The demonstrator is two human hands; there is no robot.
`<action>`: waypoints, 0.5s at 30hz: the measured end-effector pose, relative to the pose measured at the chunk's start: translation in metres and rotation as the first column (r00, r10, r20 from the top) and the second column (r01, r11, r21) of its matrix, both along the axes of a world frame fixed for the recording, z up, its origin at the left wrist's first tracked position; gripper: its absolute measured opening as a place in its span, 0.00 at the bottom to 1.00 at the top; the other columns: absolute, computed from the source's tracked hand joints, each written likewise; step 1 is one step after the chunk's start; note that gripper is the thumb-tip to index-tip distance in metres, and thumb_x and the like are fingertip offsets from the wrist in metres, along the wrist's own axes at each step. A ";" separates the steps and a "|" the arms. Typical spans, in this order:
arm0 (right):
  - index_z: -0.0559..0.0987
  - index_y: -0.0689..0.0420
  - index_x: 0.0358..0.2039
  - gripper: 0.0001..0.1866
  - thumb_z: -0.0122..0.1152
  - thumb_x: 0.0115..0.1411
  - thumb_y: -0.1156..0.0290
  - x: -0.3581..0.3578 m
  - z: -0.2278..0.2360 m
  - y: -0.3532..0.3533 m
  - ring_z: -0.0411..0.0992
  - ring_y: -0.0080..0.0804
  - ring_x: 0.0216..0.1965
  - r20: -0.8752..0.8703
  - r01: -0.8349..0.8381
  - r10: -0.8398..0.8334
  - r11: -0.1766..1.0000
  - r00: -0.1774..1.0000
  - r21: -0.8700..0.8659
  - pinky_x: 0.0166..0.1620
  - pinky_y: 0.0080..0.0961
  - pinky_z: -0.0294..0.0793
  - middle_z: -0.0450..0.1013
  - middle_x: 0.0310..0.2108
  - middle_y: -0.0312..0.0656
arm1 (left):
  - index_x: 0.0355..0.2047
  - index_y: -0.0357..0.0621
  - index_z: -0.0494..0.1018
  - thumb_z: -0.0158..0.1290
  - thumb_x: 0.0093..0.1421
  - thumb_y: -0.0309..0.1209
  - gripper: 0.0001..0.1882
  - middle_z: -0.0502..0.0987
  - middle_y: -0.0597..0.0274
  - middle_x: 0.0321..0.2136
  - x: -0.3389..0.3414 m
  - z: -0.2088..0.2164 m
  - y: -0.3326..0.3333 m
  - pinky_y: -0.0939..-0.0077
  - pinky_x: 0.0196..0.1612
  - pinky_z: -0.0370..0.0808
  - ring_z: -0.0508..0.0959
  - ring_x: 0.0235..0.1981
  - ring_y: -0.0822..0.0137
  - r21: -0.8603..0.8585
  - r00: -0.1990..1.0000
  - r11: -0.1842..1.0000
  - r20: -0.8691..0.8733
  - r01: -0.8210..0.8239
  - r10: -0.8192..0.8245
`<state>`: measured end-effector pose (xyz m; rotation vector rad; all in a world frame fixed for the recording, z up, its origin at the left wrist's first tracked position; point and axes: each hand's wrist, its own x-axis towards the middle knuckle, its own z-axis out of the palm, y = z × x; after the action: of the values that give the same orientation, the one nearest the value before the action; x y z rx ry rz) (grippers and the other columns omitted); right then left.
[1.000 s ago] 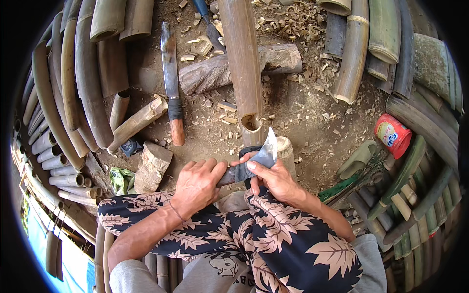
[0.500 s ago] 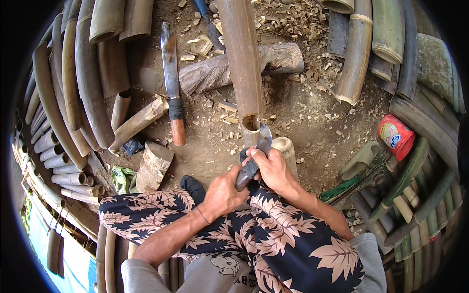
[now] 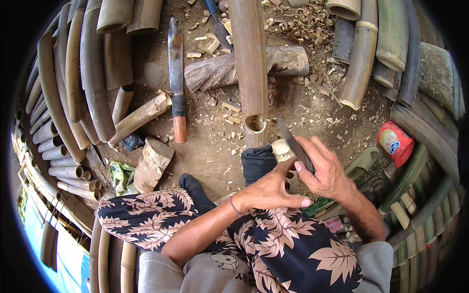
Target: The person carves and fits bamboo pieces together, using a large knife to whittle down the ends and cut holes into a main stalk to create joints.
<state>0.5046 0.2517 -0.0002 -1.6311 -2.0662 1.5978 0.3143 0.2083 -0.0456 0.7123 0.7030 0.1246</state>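
My right hand (image 3: 325, 171) is closed around a knife (image 3: 293, 144), whose dark blade points up and to the left. Just left of it, my left hand (image 3: 267, 189) has its thumb and fingers apart and holds nothing I can see; some of its fingertips are hidden by the right hand. A long brown bamboo pole (image 3: 248, 63) comes down from the top across a log (image 3: 210, 73). Its hollow cut end faces me, a little left of the knife's tip. Below that end, a short pale bamboo piece (image 3: 282, 148) stands beside my dark-covered foot.
A machete (image 3: 176, 68) with a wooden handle lies left of the pole. A wood block (image 3: 154, 163) and bamboo lengths (image 3: 95, 73) are at the left. At the right are a red container (image 3: 394, 144), a green sandal (image 3: 362, 163) and more bamboo. Shavings litter the ground.
My left hand has let go of the knife and opened, shifting right. My right hand has moved right and now grips the knife, its blade raised away from the lap.
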 end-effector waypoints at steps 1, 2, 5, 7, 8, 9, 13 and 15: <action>0.67 0.56 0.63 0.33 0.63 0.56 0.67 0.006 0.004 0.019 0.75 0.49 0.34 0.053 -0.162 0.162 0.987 0.985 -0.010 0.35 0.40 0.75 0.70 0.37 0.48 | 0.65 0.30 0.51 0.67 0.51 0.56 0.56 0.67 0.42 0.55 0.000 -0.005 0.001 0.61 0.62 0.67 0.70 0.57 0.55 -0.256 0.974 0.948 0.079 -0.188 0.214; 0.67 0.55 0.63 0.34 0.64 0.55 0.67 0.009 0.007 0.035 0.76 0.48 0.33 0.105 -0.318 0.319 0.948 0.942 -0.029 0.34 0.39 0.76 0.70 0.37 0.47 | 0.62 0.37 0.58 0.59 0.58 0.59 0.45 0.70 0.48 0.53 0.006 -0.018 -0.002 0.62 0.57 0.71 0.72 0.54 0.61 -0.325 0.918 0.892 0.136 -0.314 0.373; 0.77 0.58 0.46 0.20 0.64 0.53 0.66 -0.002 -0.003 0.067 0.78 0.48 0.28 0.316 -0.565 0.531 0.825 0.786 0.020 0.31 0.37 0.77 0.76 0.27 0.43 | 0.49 0.46 0.69 0.47 0.68 0.54 0.24 0.74 0.62 0.39 0.038 -0.023 0.003 0.65 0.47 0.73 0.74 0.42 0.67 -0.782 0.655 0.325 -0.136 -0.532 0.743; 0.78 0.58 0.34 0.13 0.64 0.49 0.67 -0.006 -0.018 0.080 0.78 0.48 0.27 0.344 -0.677 0.633 0.736 0.694 0.009 0.30 0.39 0.75 0.77 0.24 0.47 | 0.42 0.49 0.72 0.42 0.71 0.50 0.19 0.73 0.68 0.29 0.045 -0.029 0.009 0.66 0.41 0.72 0.73 0.34 0.68 -0.877 0.549 0.125 -0.173 -0.464 0.818; 0.78 0.58 0.34 0.13 0.64 0.49 0.67 -0.007 -0.024 0.090 0.78 0.48 0.27 0.294 -0.695 0.668 0.719 0.684 -0.019 0.30 0.40 0.75 0.77 0.24 0.47 | 0.40 0.49 0.72 0.43 0.71 0.49 0.18 0.71 0.68 0.27 0.045 -0.027 0.013 0.67 0.40 0.71 0.72 0.32 0.68 -0.849 0.531 0.105 -0.222 -0.518 0.818; 0.79 0.58 0.34 0.13 0.65 0.48 0.67 -0.009 -0.029 0.101 0.78 0.48 0.28 0.243 -0.711 0.699 0.701 0.673 -0.047 0.30 0.40 0.75 0.77 0.24 0.48 | 0.39 0.49 0.72 0.44 0.71 0.48 0.17 0.69 0.69 0.24 0.046 -0.024 0.017 0.67 0.40 0.71 0.71 0.30 0.69 -0.818 0.512 0.087 -0.270 -0.569 0.815; 0.80 0.55 0.36 0.14 0.66 0.48 0.67 -0.007 -0.050 0.091 0.78 0.50 0.28 0.114 -0.584 0.604 0.794 0.788 -0.170 0.30 0.42 0.76 0.78 0.24 0.49 | 0.32 0.40 0.72 0.46 0.70 0.40 0.16 0.69 0.66 0.20 0.041 -0.021 0.028 0.65 0.36 0.74 0.71 0.24 0.67 -0.637 0.526 0.164 -0.435 -0.754 0.730; 0.80 0.54 0.39 0.15 0.65 0.49 0.68 -0.006 -0.052 0.069 0.78 0.50 0.29 0.101 -0.417 0.455 0.869 0.885 -0.265 0.32 0.42 0.77 0.79 0.26 0.49 | 0.29 0.33 0.71 0.46 0.69 0.37 0.18 0.72 0.62 0.19 0.034 -0.021 0.035 0.68 0.29 0.76 0.72 0.19 0.65 -0.518 0.584 0.316 -0.510 -0.795 0.631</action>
<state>0.4983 0.3203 -0.0525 -1.4650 -2.5649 1.9741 0.3487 0.2430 -0.0662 -0.4384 1.1676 0.5879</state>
